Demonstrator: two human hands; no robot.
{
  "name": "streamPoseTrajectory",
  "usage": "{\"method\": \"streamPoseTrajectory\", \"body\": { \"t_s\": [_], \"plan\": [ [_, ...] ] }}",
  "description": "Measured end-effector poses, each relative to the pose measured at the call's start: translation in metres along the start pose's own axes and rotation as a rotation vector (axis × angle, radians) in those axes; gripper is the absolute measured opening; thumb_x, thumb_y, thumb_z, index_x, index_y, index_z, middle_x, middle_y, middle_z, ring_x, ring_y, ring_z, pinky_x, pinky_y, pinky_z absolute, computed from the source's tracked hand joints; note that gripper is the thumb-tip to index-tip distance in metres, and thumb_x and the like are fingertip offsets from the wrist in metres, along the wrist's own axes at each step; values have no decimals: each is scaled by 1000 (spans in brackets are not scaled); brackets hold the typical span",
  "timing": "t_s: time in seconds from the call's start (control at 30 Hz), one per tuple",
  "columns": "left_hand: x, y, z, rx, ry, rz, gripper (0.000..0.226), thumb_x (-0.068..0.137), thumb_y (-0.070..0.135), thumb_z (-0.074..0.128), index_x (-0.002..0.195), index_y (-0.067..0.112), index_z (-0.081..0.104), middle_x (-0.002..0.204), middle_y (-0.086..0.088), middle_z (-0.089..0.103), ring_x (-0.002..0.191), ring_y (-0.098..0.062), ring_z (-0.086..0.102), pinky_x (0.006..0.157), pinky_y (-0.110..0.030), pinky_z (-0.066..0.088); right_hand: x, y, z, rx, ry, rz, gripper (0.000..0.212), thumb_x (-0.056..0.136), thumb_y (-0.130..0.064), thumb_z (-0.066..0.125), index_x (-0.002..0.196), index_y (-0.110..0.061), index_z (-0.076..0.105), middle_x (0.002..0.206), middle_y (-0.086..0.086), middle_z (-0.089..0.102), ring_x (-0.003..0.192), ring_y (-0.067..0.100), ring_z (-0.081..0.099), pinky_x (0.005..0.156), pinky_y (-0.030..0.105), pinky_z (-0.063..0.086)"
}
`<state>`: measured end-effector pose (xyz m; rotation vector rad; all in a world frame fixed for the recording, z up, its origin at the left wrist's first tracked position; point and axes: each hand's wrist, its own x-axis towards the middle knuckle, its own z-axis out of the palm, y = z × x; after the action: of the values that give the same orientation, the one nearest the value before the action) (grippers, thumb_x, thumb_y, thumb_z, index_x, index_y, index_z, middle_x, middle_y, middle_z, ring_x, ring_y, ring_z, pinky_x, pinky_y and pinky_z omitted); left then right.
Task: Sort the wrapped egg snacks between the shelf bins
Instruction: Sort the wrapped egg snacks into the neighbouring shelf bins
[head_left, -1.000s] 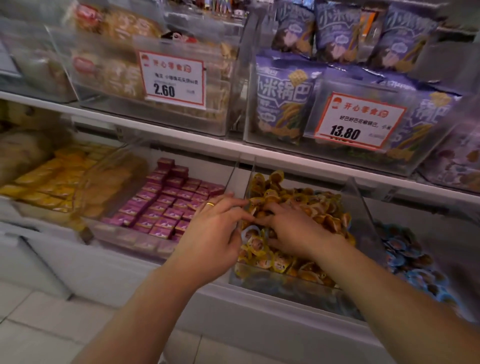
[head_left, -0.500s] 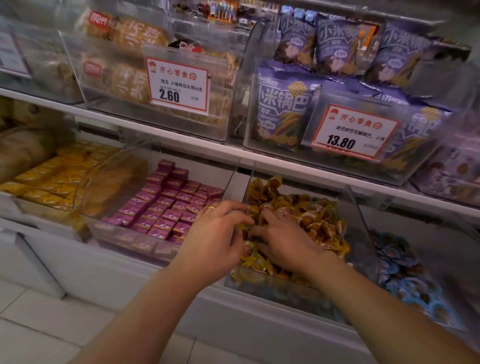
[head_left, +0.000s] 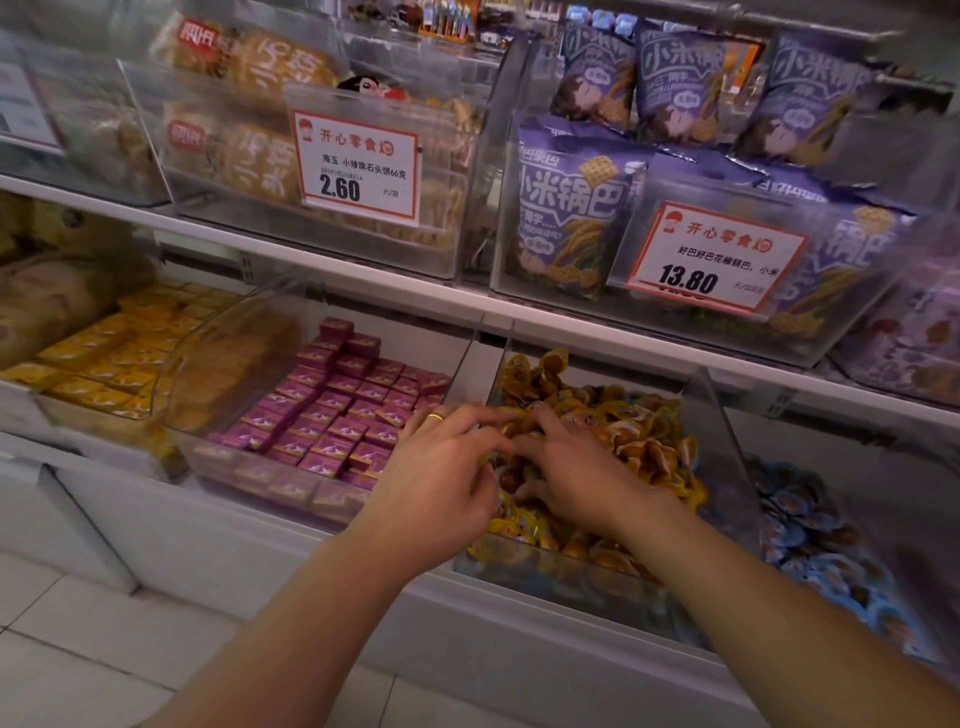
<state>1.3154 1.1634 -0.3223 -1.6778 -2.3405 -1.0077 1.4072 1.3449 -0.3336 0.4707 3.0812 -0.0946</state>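
A clear bin (head_left: 719, 441) on the lower shelf holds a heap of yellow-wrapped egg snacks (head_left: 639, 436). Both hands are in it, fingertips touching. My left hand (head_left: 441, 467), with a gold ring, reaches over the bin's left wall, its fingers curled into the snacks. My right hand (head_left: 582, 478) lies palm down on the pile, its fingers dug among the wrappers. Whether either hand grips a snack is hidden. To the right, another bin holds blue-wrapped egg snacks (head_left: 810, 525).
Left of the yellow bin is a bin of small purple boxes (head_left: 337, 405), then yellow boxes (head_left: 114, 353). The upper shelf holds bread packs with a 2.60 price tag (head_left: 358, 166) and purple snack bags with a 13.80 tag (head_left: 711, 260). Pale floor tiles (head_left: 104, 649) lie below.
Both hands have stayed together in the yellow bin and shifted slightly deeper into the pile. The view has drifted a little.
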Motion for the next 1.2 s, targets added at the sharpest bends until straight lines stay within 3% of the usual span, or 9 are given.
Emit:
{"method": "streamPoseTrajectory", "body": {
  "t_s": [0.1, 0.2, 0.3, 0.5, 0.67, 0.87, 1.0, 1.1, 1.2],
  "plan": [
    [-1, 1, 1, -4, 47, 7, 29, 86, 17, 58, 109, 29, 71, 132, 12, 58, 131, -11, 45, 107, -31, 25, 2, 13, -12, 253, 113, 113, 25, 85, -34, 75, 104, -39, 59, 136, -5, 40, 118, 20, 50, 93, 29, 44],
    [1, 6, 3, 36, 206, 73, 24, 84, 13, 58, 102, 22, 72, 123, 7, 63, 129, -14, 49, 115, -44, 32, 1, 25, -27, 503, 262, 221, 23, 83, -33, 78, 97, -33, 60, 115, 0, 56, 98, 14, 57, 76, 20, 44],
    [6, 21, 14, -57, 293, 144, 28, 88, 14, 54, 112, 21, 67, 123, 7, 60, 123, -13, 53, 110, -40, 39, -10, 29, -35, 691, 286, 267, 24, 84, -28, 78, 101, -25, 62, 105, 2, 66, 93, 17, 64, 82, 31, 54],
    [18, 39, 53, -362, -20, -80, 69, 90, 19, 64, 147, 37, 29, 150, 8, 35, 131, -11, 46, 100, -12, 38, -40, 28, -33, 787, 291, 212, 25, 79, -18, 82, 96, -22, 65, 98, 3, 70, 91, 21, 68, 82, 37, 57],
    [30, 37, 47, -546, 33, -105, 36, 88, 28, 72, 119, 41, 59, 115, 22, 64, 98, -2, 65, 83, -35, 58, -49, 30, -31, 813, 268, 122, 26, 77, -27, 83, 98, -30, 69, 100, -9, 70, 97, 6, 65, 86, 27, 50],
    [23, 41, 48, -507, -13, -302, 19, 95, 23, 60, 109, 33, 52, 89, 7, 67, 68, -7, 67, 64, -43, 58, -53, 35, -32, 882, 271, 269, 19, 88, -20, 74, 101, -33, 70, 98, -4, 74, 83, 6, 71, 73, 23, 58],
    [26, 51, 53, -713, -87, -415, 19, 96, 15, 56, 106, 31, 55, 89, -7, 71, 70, -25, 72, 62, -49, 59, -51, 30, -38, 997, 530, 389, 17, 90, -13, 71, 89, -30, 70, 89, -7, 73, 76, 0, 70, 68, 14, 52],
    [31, 55, 53, -1017, -131, -477, 30, 89, 17, 71, 116, 26, 60, 102, -1, 71, 85, -20, 73, 68, -38, 62, -46, 11, -31, 1041, 597, 410, 27, 89, -5, 69, 81, -31, 70, 80, -14, 71, 72, -4, 68, 58, 9, 49],
    [29, 53, 53, -988, -95, -409, 41, 85, 15, 77, 121, 24, 60, 103, 4, 71, 91, -15, 72, 78, -38, 62, -41, -6, -21, 1183, 655, 470, 27, 91, -5, 67, 81, -30, 71, 80, -9, 73, 76, 4, 71, 60, 16, 55]
  ]
}}
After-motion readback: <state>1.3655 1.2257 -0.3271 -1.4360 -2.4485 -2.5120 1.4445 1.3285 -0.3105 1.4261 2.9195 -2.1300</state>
